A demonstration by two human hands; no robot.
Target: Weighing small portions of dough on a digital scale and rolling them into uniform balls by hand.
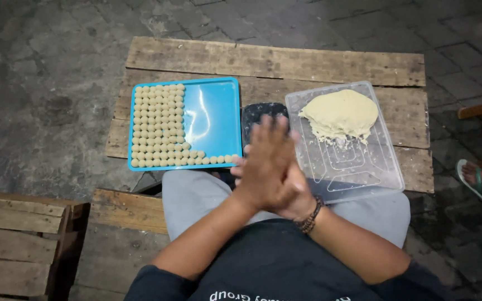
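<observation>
Left hand (266, 161) pressed flat over right hand (288, 189), palms together; anything between them hidden. Just left of the hands, blue tray (218, 111), long axis sideways, dough balls (157, 125) in rows. Just right, clear tray (364, 173) bearing dough lump (341, 114).

— How did we hold our hands just then?

— We pressed them together, palm against palm. Our left hand (266, 161) lay on top, fingers (269, 131) stretched out flat and close together, pointing away from us.

— And the other?

— Our right hand (297, 195) sat underneath, mostly hidden, crossing below those fingers at an angle. Both forearms met in a V at the wrists.
</observation>
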